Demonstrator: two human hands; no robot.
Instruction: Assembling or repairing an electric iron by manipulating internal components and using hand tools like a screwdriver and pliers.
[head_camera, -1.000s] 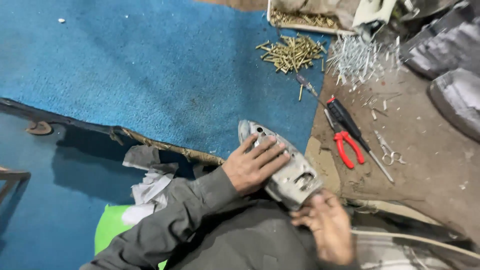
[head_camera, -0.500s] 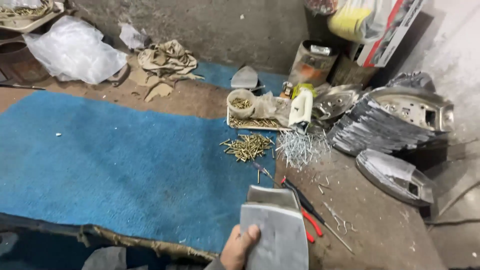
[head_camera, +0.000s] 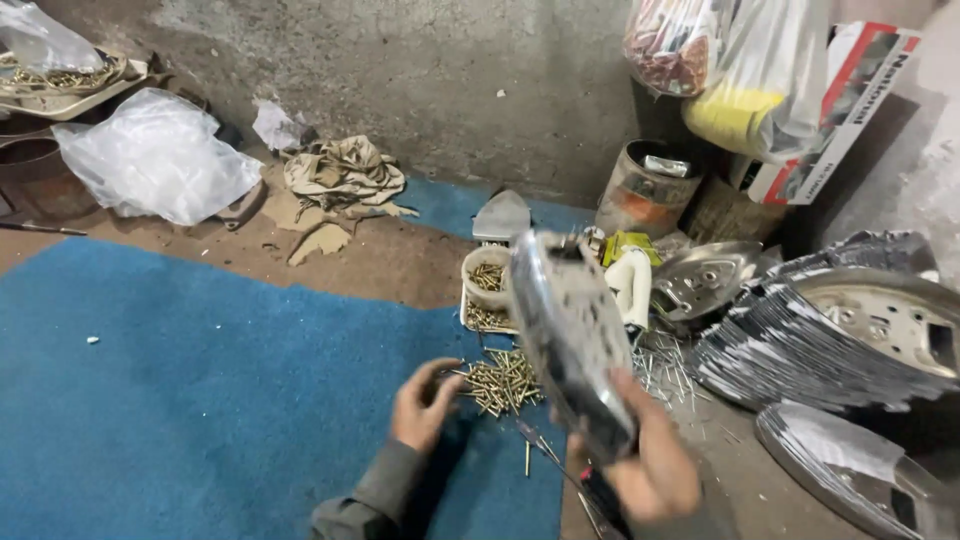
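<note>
My right hand (head_camera: 648, 470) grips a shiny metal iron-shaped cover (head_camera: 572, 335) by its lower end and holds it upright, tilted, above the floor. My left hand (head_camera: 423, 405) is down on the blue mat (head_camera: 200, 400), its fingers curled at the edge of a heap of brass screws (head_camera: 497, 382). Whether it has picked any up is hidden.
A white cup and tray of screws (head_camera: 485, 290) sit behind the heap. Silver nails (head_camera: 660, 365) lie to the right. Stacked metal covers (head_camera: 840, 340) fill the right side. A tin (head_camera: 648, 190), plastic bags (head_camera: 155, 160) and rags (head_camera: 340, 175) line the concrete wall.
The view has lifted from my lap to the floor ahead. The cover has passed from both hands into my right hand alone, raised upright. My left hand has moved to the brass screws.
</note>
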